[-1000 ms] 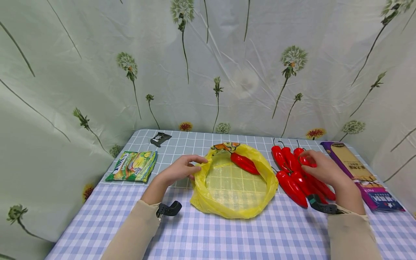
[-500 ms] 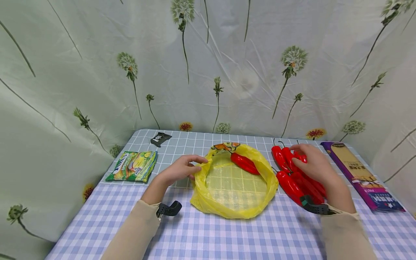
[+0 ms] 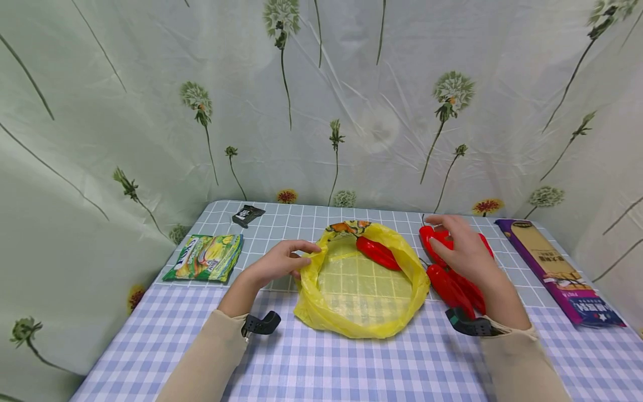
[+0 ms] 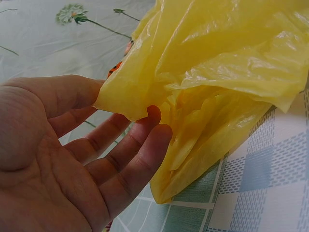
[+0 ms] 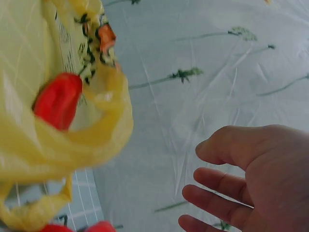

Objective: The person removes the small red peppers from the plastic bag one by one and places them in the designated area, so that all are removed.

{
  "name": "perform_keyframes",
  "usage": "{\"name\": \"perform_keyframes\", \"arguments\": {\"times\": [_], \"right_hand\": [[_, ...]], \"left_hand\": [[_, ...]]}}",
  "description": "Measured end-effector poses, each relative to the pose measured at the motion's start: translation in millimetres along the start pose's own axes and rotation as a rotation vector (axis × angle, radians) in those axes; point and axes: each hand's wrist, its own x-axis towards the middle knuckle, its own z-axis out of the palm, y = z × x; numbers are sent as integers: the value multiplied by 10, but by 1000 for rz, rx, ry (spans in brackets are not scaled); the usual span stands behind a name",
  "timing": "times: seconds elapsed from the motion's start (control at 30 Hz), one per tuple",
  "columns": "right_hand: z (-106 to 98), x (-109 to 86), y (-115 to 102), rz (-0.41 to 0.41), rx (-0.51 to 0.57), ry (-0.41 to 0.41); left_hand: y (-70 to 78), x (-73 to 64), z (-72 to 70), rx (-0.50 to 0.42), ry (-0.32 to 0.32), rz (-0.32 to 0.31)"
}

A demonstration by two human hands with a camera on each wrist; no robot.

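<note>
A yellow plastic bag (image 3: 361, 328) stands on the table with its mouth spread wide. One red chili pepper (image 3: 379, 253) lies inside it, toward the back. My left hand (image 3: 278, 262) pinches the bag's left rim between thumb and fingers; the left wrist view shows the plastic (image 4: 212, 121) folding there. To the right of the bag lies a pile of red chili peppers (image 3: 447, 287), partly covered by my right hand (image 3: 464, 251) and wrist. That hand hovers above the pile with fingers apart, and the right wrist view shows nothing in its grasp.
A green and yellow packet (image 3: 206, 257) lies at the left, with a small black wrapped packet (image 3: 248, 215) behind it. A long purple packet (image 3: 560, 273) lies at the right. A flower-printed curtain (image 3: 377, 111) rises behind the table.
My right hand has moved left over the pepper pile, toward the bag. My left hand and the bag have stayed in place.
</note>
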Motion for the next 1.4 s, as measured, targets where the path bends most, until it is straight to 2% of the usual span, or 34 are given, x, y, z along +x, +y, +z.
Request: {"name": "perform_keyframes", "arguments": {"times": [0.3,0.7,1.03,1.17,1.4], "right_hand": [[163,16,-189,-116,86,33],[400,48,-316,-234,240,1],[616,60,-401,-222,310,-123],[703,58,-416,-217,277,-176],[837,61,-373,-136,259,-206]], "left_hand": [[2,-7,2,-3,-1,2],[19,-10,-4,5,4,-1],[14,8,-7,18,9,-17],[7,1,-7,10,5,-12],[0,2,-5,4,4,-8]]}}
